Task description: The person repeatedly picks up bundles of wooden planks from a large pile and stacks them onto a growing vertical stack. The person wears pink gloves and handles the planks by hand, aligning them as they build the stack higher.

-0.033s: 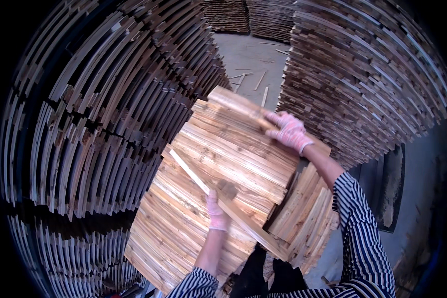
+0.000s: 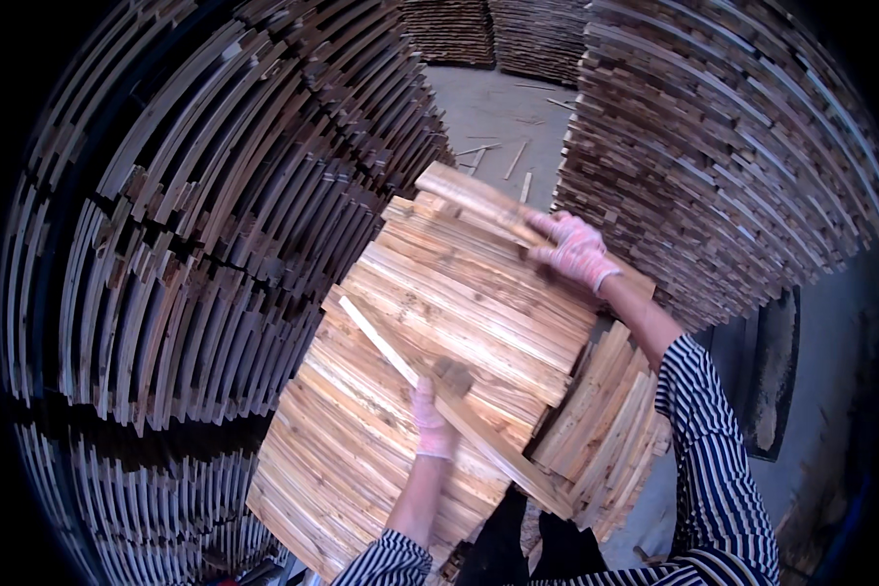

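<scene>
My left hand [image 2: 432,422], in a pink-and-white glove, grips a narrow wooden strip [image 2: 488,444] around its middle. The strip slants across a layer of pale planks [image 2: 352,420] laid side by side on a stack. At the stack's far edge, my right hand [image 2: 573,249], gloved alike, is closed on a wider wooden board [image 2: 474,198]. That board looks slightly blurred, and I cannot tell whether it touches the planks under it.
Shorter loose planks [image 2: 596,420] lie in a lower pile at the stack's right. Tall walls of stacked slats rise on the left [image 2: 205,225] and right [image 2: 693,166]. Several thin offcuts [image 2: 517,160] are scattered on the grey floor beyond. A dark flat panel [image 2: 767,381] lies at the right.
The right hand and its board have moved slightly away from me, showing more wood beneath the board. The left hand keeps its grip on the strip. The whole view has shifted a little.
</scene>
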